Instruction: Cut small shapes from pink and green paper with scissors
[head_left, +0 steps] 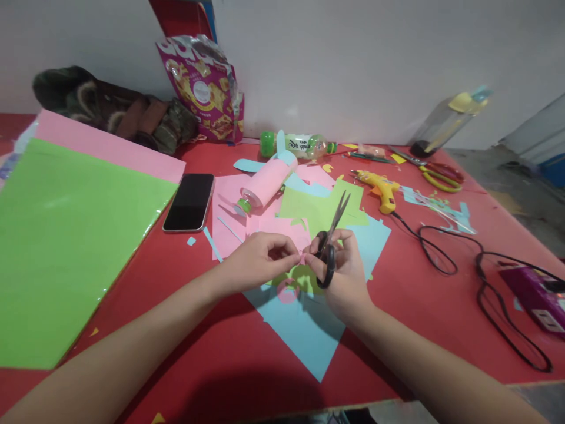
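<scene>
Midway along the counter [441,330], the left hand [265,256] and right hand [348,277] meet, both pinching 1 small pink paper piece [302,258]. It looks light, easily creased — best held by its edges. Scissors [334,227] in the right hand may hamper; blue paper [315,341] lies beneath, a pink-wrapped bottle [270,181] farther off.

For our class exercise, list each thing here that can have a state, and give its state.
Left hand: pinching a pink scrap
Right hand: pinching, scissors hooked on it
Scissors: held, blades nearly closed
Phone: flat, screen dark
Glue gun: lying on its side
Pink-wrapped bottle: on its side, capped
Labelled bottle: on its side, capped
Tall bottle: upright, lid on
Snack bag: upright
</scene>
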`<state>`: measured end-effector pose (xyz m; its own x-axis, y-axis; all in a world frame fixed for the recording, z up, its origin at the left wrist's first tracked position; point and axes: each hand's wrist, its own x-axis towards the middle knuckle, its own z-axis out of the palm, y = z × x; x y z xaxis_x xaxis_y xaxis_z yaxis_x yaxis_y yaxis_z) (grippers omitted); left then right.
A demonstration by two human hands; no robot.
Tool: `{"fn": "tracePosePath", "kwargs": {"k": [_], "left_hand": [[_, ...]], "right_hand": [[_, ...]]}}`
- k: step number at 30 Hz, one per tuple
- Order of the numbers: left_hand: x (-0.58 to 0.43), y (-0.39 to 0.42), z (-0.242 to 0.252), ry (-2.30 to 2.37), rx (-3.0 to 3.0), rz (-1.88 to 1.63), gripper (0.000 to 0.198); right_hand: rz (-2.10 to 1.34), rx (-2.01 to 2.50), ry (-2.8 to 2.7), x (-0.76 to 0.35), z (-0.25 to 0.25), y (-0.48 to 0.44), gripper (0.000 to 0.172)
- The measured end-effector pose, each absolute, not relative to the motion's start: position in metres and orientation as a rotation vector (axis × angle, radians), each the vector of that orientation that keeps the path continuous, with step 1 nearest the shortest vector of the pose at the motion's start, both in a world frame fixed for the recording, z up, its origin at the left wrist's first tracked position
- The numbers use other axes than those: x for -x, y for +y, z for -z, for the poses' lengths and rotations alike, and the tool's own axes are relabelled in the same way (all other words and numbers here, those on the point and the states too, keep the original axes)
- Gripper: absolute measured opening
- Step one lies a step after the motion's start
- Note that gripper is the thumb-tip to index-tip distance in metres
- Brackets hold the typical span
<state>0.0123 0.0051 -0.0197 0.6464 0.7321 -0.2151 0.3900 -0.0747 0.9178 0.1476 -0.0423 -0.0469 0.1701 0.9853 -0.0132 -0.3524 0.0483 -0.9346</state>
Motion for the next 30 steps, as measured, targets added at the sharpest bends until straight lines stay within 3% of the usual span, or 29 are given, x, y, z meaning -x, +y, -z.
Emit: {"fn": "tracePosePath", "kwargs": {"k": [30], "left_hand": [[-0.0113, 0.0034, 0.0229, 0.852, -1.813, -0.38, 0.012]], "right_hand": [[-1.164, 1.018, -0.828, -0.1475, 0.0457, -0.0408, 0.038]]}}
